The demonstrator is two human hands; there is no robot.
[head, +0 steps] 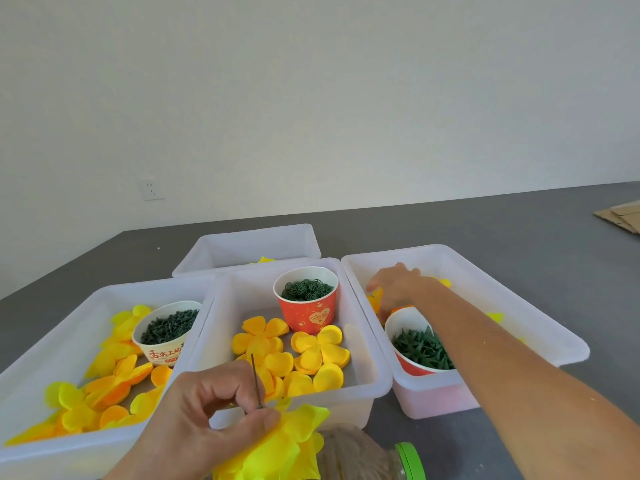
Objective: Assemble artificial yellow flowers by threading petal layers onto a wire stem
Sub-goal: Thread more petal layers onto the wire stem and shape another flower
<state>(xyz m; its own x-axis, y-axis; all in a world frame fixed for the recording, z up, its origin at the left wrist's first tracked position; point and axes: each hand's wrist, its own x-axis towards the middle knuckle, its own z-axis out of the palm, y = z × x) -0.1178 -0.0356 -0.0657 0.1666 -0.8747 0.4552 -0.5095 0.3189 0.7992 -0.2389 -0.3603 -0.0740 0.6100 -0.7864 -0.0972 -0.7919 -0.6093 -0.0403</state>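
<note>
My left hand [207, 410] pinches a thin wire stem [255, 379] that points up, with bright yellow petal layers [277, 445] bunched on it under my thumb. My right hand [398, 285] reaches into the right white bin [485, 271], fingers down on orange petals [375, 299] at its far left corner; whether it grips one is hidden. Loose orange-yellow petal layers [304, 355] lie in the middle bin [363, 386]. More yellow and orange petals [104, 386] fill the left bin [52, 334].
A red cup of green rings [306, 292] stands in the middle bin. A white cup of dark green pegs [166, 327] sits in the left bin, a red cup of green calyx pieces [419, 344] in the right. A fourth bin [256, 244] lies behind. A green-capped bottle [405, 459] lies near me.
</note>
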